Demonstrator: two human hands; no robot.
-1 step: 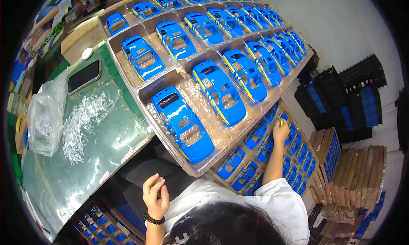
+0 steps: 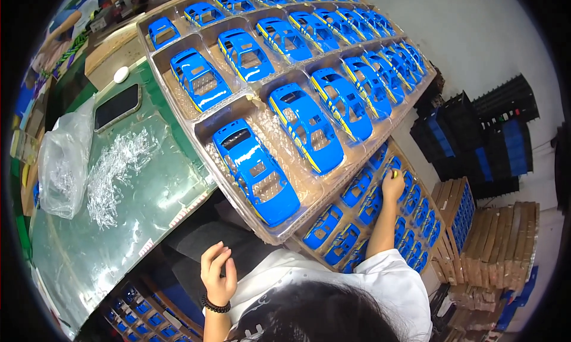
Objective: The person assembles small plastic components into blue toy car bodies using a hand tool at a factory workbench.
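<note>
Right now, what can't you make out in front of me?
From the head view:
Right hand: too small to tell whether its grip holds anything.
Lower tray: partly hidden by the upper tray and right arm.
Clear pieces: too small to tell single shapes.
Bag: cloudy plastic blurs the contents.

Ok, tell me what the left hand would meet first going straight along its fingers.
Likely the upper tray at its left edge, past the dark surface, which looks lower; depth is unclear, so the left hand could pass under the tray.
</note>
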